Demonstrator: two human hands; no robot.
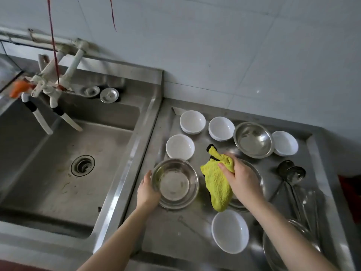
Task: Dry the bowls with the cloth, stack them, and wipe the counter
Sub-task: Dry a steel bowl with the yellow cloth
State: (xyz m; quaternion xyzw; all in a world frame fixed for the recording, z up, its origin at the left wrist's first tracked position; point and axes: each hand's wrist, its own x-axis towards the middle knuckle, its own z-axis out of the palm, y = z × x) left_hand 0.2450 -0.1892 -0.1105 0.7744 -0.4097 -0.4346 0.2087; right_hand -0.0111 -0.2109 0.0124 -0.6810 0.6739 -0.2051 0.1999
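White bowls (192,122) — five, steel bowls (175,182) — four

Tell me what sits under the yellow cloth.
A steel bowl sits beneath the yellow cloth, which the right hand grips. Only its rim shows, beside the hand and below the cloth; its inside is covered.

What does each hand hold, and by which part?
Left hand: steel bowl, by its left rim. Right hand: cloth, bunched near its top.
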